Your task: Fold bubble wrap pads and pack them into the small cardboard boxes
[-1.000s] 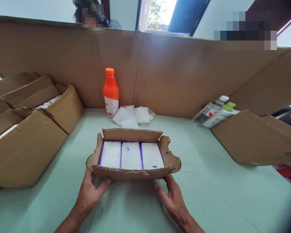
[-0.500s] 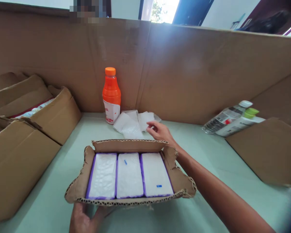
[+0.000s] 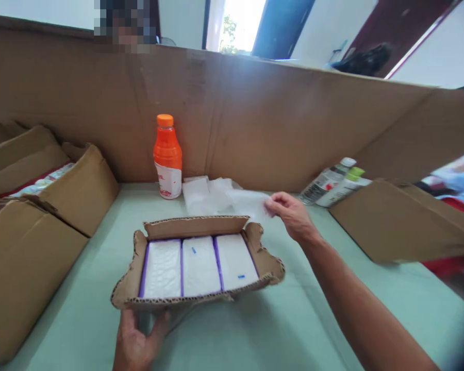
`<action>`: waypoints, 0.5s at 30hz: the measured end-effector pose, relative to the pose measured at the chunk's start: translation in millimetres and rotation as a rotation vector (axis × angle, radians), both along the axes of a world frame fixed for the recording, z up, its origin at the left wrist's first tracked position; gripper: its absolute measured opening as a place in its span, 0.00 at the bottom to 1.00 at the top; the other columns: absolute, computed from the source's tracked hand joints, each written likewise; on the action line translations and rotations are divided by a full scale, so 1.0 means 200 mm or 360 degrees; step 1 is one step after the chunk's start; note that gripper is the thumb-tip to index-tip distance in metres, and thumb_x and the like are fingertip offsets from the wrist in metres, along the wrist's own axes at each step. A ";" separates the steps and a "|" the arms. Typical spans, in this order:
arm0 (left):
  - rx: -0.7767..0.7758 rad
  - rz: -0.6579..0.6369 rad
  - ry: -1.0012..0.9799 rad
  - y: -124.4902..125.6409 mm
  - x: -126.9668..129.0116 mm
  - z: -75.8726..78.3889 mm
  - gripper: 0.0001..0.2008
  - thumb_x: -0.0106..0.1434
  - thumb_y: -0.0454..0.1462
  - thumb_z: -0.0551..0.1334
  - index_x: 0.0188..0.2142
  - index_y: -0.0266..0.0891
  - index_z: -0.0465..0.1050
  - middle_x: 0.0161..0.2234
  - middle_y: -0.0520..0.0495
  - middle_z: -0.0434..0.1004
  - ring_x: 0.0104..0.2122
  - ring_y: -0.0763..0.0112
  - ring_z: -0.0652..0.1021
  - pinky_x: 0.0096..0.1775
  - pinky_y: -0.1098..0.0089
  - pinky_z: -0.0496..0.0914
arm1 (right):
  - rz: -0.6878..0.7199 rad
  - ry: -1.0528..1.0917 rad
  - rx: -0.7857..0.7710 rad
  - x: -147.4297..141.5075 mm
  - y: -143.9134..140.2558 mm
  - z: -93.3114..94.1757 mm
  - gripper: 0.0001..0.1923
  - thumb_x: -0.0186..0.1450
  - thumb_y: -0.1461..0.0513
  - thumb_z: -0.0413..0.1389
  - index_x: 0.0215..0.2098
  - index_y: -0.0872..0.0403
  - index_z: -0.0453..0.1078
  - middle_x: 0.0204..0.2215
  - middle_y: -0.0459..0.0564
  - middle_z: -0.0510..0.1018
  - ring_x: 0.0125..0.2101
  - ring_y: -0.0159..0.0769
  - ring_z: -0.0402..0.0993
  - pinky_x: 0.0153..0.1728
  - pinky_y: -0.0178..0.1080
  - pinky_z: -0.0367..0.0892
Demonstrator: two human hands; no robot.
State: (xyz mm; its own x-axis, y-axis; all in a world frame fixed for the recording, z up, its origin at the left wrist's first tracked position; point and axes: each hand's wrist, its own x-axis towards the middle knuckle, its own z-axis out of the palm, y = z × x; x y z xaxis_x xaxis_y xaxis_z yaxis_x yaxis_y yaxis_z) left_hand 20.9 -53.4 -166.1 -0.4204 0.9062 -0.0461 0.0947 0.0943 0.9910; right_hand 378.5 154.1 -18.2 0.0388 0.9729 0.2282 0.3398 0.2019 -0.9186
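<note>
White sheet between right fingers

Site: makeshift workroom, by appearance. I note a cardboard screen along a green-topped table, cardboard boxes at left, another person beyond, bright opening behind.

right hand | off box | now pinching 1 white sheet, drawn rightward

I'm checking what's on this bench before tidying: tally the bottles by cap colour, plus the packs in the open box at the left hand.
Orange-capped bottle: 1
White-capped bottle: 1
Green-capped bottle: 1
White-topped packs in the open box: 3
Total: 6
</note>
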 end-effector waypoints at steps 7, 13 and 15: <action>0.0052 -0.0018 -0.0017 0.03 0.02 0.19 0.33 0.54 0.47 0.72 0.56 0.48 0.62 0.52 0.44 0.72 0.58 0.52 0.72 0.65 0.41 0.59 | -0.0073 -0.0786 -0.0567 0.58 -0.82 -0.21 0.18 0.63 0.49 0.57 0.24 0.54 0.73 0.18 0.46 0.73 0.19 0.30 0.66 0.22 0.36 0.62; 0.0038 -0.0061 -0.0002 0.00 -0.08 0.22 0.31 0.52 0.43 0.73 0.52 0.49 0.63 0.49 0.48 0.71 0.51 0.58 0.75 0.64 0.38 0.58 | -0.0656 -0.1049 -0.0287 0.67 -1.00 -0.14 0.08 0.60 0.58 0.61 0.34 0.54 0.77 0.33 0.56 0.81 0.33 0.42 0.76 0.37 0.45 0.69; 0.0064 -0.0095 0.0008 0.00 -0.12 0.21 0.33 0.49 0.42 0.74 0.53 0.48 0.63 0.49 0.48 0.71 0.50 0.58 0.75 0.64 0.39 0.58 | -0.0559 -0.1026 -0.0097 0.52 -1.00 -0.10 0.12 0.64 0.57 0.58 0.42 0.53 0.77 0.41 0.56 0.81 0.38 0.44 0.77 0.42 0.48 0.71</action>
